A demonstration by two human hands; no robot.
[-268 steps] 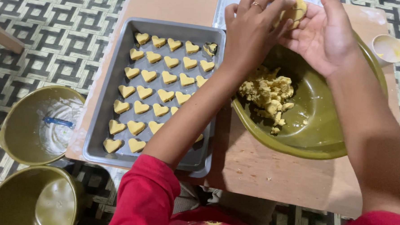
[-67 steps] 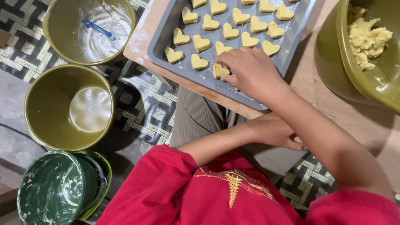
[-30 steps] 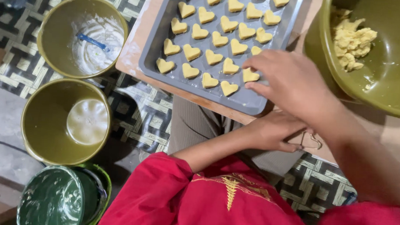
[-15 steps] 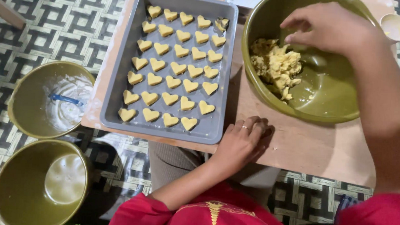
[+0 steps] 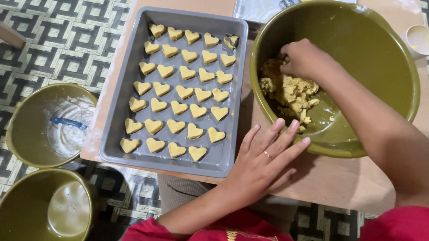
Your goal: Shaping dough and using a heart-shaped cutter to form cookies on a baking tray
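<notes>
The dough (image 5: 289, 90) is best pinched gently by the right hand (image 5: 304, 59), closed on it, while the bowl (image 5: 391, 56) at three o'clock is steadied by the flat, spread left hand (image 5: 263, 161).

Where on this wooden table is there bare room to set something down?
The free patch is the strip of light wooden table below the big olive-green bowl, right of the left hand. Another bare bit lies at the top edge, above the grey baking tray. Crowded: the tray full of heart-shaped yellow dough pieces, and the bowl, where the right hand works.
</notes>
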